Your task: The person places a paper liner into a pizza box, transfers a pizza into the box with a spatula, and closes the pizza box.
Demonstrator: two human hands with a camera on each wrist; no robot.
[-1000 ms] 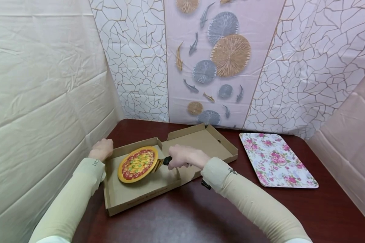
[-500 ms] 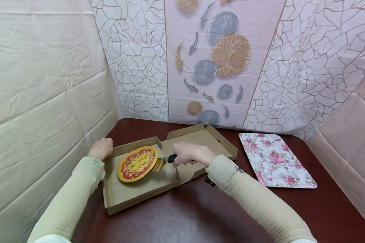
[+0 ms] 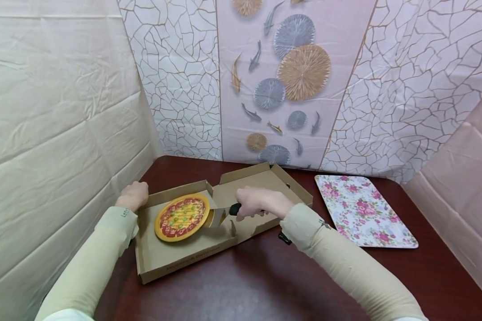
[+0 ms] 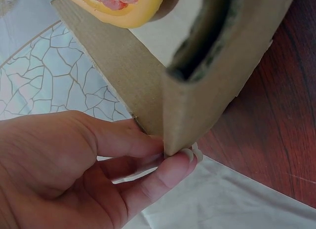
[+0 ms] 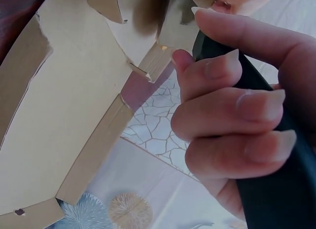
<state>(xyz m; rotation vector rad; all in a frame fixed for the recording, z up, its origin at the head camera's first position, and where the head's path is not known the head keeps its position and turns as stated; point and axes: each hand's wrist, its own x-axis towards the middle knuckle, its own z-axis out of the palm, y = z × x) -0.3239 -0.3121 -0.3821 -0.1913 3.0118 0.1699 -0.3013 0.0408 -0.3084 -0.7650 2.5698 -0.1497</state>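
Observation:
An open cardboard pizza box point(image 3: 176, 261) lies on the dark red table, and a round toy-like pizza point(image 3: 181, 217) with a yellow crust rests in its left half. My left hand point(image 3: 133, 196) pinches the box wall at the left side between thumb and fingers, plain in the left wrist view. In my right hand point(image 3: 261, 203) is a pizza server point(image 3: 218, 216), its black handle point(image 5: 261, 140) wrapped by curled fingers. The metal blade points left and meets the pizza's right edge. How far it reaches under the pizza cannot be told.
The box's lid point(image 3: 261, 189) is folded open to the right. A floral board point(image 3: 365, 211) lies at the right of the table. Cloth-covered walls point(image 3: 180, 89) stand behind and on both sides.
My right hand has drawn the server to the right, and more of its blade shows beside the pizza. The left hand stays on the box wall; the pizza has barely moved.

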